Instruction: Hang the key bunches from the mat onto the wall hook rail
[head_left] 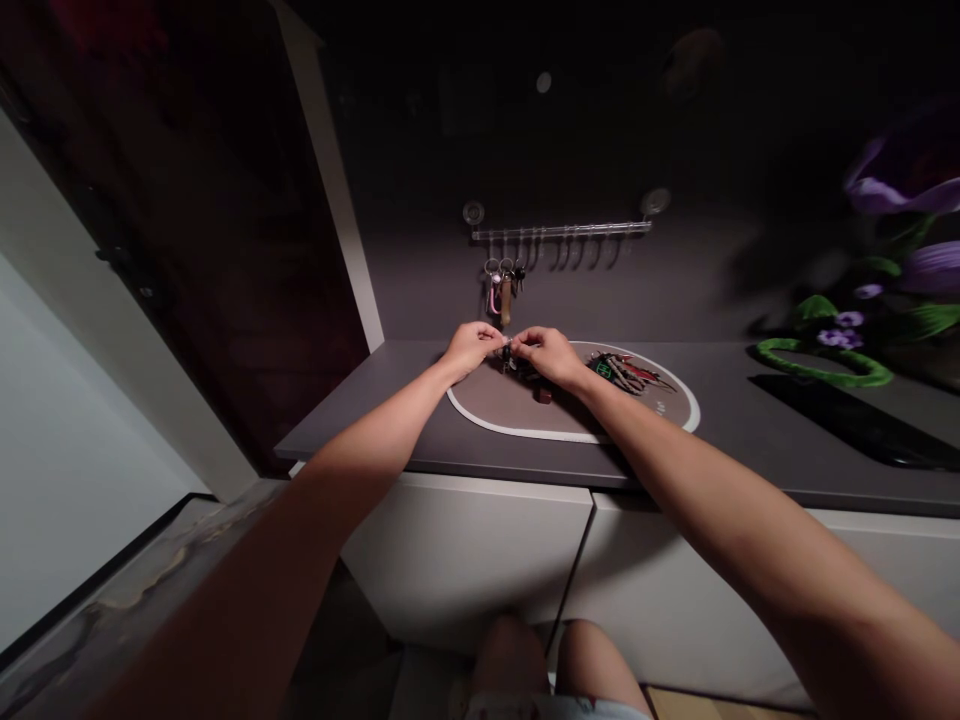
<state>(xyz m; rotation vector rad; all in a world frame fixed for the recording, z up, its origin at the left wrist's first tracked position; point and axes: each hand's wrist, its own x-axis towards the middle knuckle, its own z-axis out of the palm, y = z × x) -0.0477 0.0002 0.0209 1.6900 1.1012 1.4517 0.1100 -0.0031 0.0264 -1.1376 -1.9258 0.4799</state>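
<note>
Over the left part of a brown oval mat [510, 415] with a white border, my left hand [474, 346] and my right hand [546, 352] meet fingertip to fingertip. Both pinch a small bunch of keys [508, 362], which hangs between them; its ring is too small to make out. A dark red-brown block [544, 396] lies on the mat below my right hand. To the right of that hand is a pile of cords and trinkets [626, 372]. Keys and a brown tag [506, 300] hang from the left hooks of a clear rail [562, 231].
The mat lies on a grey countertop [450, 450] above white cabinet doors [480, 550]. Purple flowers [840, 335], a green ring [825, 375] and a black object [862, 425] are at the right. A dark door [187, 220] stands at the left.
</note>
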